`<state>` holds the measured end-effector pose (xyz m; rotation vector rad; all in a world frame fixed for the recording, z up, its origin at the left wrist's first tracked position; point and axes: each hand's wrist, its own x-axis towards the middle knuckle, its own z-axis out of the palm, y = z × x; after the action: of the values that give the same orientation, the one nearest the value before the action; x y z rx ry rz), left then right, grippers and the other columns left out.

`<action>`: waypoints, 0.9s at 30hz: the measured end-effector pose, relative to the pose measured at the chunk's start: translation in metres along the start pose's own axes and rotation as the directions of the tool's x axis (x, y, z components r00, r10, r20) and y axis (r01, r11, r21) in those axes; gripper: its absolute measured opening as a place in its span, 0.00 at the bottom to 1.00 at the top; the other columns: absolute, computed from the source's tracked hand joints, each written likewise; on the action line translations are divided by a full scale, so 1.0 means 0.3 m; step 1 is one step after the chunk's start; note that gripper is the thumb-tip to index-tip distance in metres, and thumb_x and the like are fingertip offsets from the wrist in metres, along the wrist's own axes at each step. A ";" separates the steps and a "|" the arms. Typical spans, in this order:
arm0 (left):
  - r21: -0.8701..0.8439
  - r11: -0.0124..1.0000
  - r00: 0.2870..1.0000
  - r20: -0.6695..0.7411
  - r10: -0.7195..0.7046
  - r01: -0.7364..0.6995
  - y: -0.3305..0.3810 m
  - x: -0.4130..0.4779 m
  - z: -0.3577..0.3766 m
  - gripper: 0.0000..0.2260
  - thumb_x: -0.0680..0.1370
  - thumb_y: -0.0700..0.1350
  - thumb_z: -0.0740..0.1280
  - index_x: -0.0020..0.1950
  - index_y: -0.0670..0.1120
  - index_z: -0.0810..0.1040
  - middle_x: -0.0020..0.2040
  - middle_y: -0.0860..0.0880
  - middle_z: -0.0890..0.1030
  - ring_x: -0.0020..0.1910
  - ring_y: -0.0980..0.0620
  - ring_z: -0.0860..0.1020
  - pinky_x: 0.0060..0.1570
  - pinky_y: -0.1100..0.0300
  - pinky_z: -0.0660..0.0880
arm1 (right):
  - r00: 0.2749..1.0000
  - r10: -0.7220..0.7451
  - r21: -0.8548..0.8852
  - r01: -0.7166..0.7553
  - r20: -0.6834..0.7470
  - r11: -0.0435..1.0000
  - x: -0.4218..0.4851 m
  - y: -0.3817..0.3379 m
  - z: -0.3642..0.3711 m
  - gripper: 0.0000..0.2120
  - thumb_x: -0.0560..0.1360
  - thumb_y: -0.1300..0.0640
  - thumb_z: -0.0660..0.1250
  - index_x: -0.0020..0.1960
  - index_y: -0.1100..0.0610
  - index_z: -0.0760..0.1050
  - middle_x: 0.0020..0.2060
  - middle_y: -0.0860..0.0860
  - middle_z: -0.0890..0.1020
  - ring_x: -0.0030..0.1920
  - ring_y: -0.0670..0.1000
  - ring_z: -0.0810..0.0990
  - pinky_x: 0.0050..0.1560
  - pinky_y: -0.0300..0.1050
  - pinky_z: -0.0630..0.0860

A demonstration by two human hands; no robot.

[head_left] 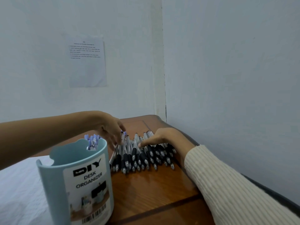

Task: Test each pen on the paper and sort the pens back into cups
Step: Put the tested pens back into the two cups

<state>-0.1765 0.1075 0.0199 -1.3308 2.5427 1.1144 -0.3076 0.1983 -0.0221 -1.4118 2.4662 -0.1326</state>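
Several black-grip pens (142,156) lie side by side in a heap on the wooden table (154,192), tips toward me. My left hand (112,129) reaches over the heap's left end, its fingertips down among the pens; whether it pinches one I cannot tell. My right hand (164,137) rests flat on the heap's right part, fingers spread across the barrels. A light blue cup (76,181) labelled "DIY Desk Organizer" stands near me at the left, with several purple-capped pens (92,141) upright inside. White paper (19,189) lies at the lower left.
The table sits in a corner, with walls close behind and to the right. A printed sheet (87,62) is stuck on the back wall. The table's dark right edge (267,194) runs under my right sleeve.
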 end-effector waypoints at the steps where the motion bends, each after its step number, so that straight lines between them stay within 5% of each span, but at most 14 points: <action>1: 0.004 1.000 1.000 -0.002 0.006 -0.006 -0.001 0.001 0.003 0.31 0.74 0.23 0.58 0.74 0.40 0.57 0.73 0.35 0.59 0.65 0.33 0.68 0.55 0.46 0.75 | 1.000 0.001 0.002 -0.001 -0.006 1.000 0.009 0.000 0.004 0.43 0.71 0.32 0.59 0.76 0.58 0.54 0.74 0.58 0.58 0.73 0.59 0.59 0.72 0.57 0.59; 4: 0.016 1.000 1.000 -0.018 0.010 -0.009 -0.007 0.005 0.011 0.35 0.71 0.20 0.57 0.75 0.44 0.58 0.74 0.36 0.57 0.65 0.32 0.67 0.39 0.54 0.79 | 1.000 -0.006 0.018 0.006 -0.010 1.000 0.026 0.007 0.008 0.43 0.71 0.32 0.59 0.76 0.58 0.54 0.74 0.58 0.59 0.73 0.59 0.59 0.72 0.57 0.59; 7: 0.015 1.000 1.000 -0.031 0.003 -0.002 -0.013 0.009 0.008 0.35 0.71 0.20 0.58 0.74 0.42 0.59 0.71 0.35 0.62 0.63 0.33 0.70 0.33 0.56 0.80 | 1.000 -0.007 0.039 0.008 -0.024 0.999 0.027 0.011 0.010 0.45 0.70 0.31 0.61 0.75 0.58 0.54 0.74 0.58 0.59 0.73 0.60 0.60 0.71 0.57 0.60; 11: 0.075 0.997 0.997 -0.078 -0.004 0.010 -0.041 0.010 0.004 0.31 0.72 0.24 0.63 0.73 0.37 0.59 0.66 0.34 0.70 0.58 0.37 0.76 0.53 0.48 0.77 | 0.999 -0.014 0.068 0.016 -0.040 0.998 0.031 0.016 0.010 0.45 0.70 0.31 0.62 0.75 0.58 0.55 0.74 0.58 0.60 0.73 0.60 0.60 0.71 0.57 0.61; 15: 0.062 0.998 0.987 -0.160 0.007 0.003 -0.081 0.048 0.015 0.19 0.72 0.26 0.66 0.62 0.36 0.69 0.40 0.41 0.82 0.26 0.52 0.80 0.40 0.57 0.79 | 0.998 -0.016 0.091 0.021 -0.055 0.996 0.034 0.020 0.011 0.43 0.70 0.33 0.62 0.74 0.58 0.57 0.73 0.58 0.61 0.72 0.60 0.62 0.70 0.56 0.63; 18: 0.051 0.999 0.970 -0.240 0.026 -0.014 -0.099 0.079 0.011 0.09 0.73 0.28 0.67 0.44 0.39 0.70 0.23 0.48 0.79 0.21 0.55 0.78 0.32 0.61 0.79 | 0.998 -0.010 0.106 0.017 -0.068 0.994 0.043 0.018 0.017 0.42 0.70 0.33 0.63 0.74 0.58 0.58 0.73 0.58 0.62 0.71 0.59 0.63 0.69 0.55 0.64; 23: 0.135 0.991 0.915 -0.397 0.069 -0.016 -0.126 0.084 -0.085 0.07 0.75 0.40 0.69 0.46 0.37 0.74 0.41 0.39 0.80 0.30 0.48 0.80 0.33 0.58 0.80 | 0.998 -0.005 0.107 0.012 -0.067 0.994 0.053 0.013 0.018 0.44 0.69 0.32 0.63 0.75 0.59 0.57 0.73 0.59 0.61 0.71 0.60 0.62 0.70 0.57 0.63; 27: 0.153 0.987 0.977 -0.214 -0.018 0.051 -0.131 0.059 -0.100 0.13 0.77 0.44 0.66 0.51 0.33 0.77 0.43 0.40 0.82 0.32 0.49 0.81 0.36 0.58 0.80 | 0.997 -0.008 0.106 0.016 -0.071 0.994 0.054 0.009 0.016 0.44 0.69 0.32 0.64 0.74 0.58 0.58 0.73 0.58 0.61 0.71 0.60 0.62 0.69 0.56 0.64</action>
<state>-0.1508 0.0623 0.0131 -1.5192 2.6746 0.7839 -0.3161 0.1862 -0.0305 -1.4002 2.4668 -0.3168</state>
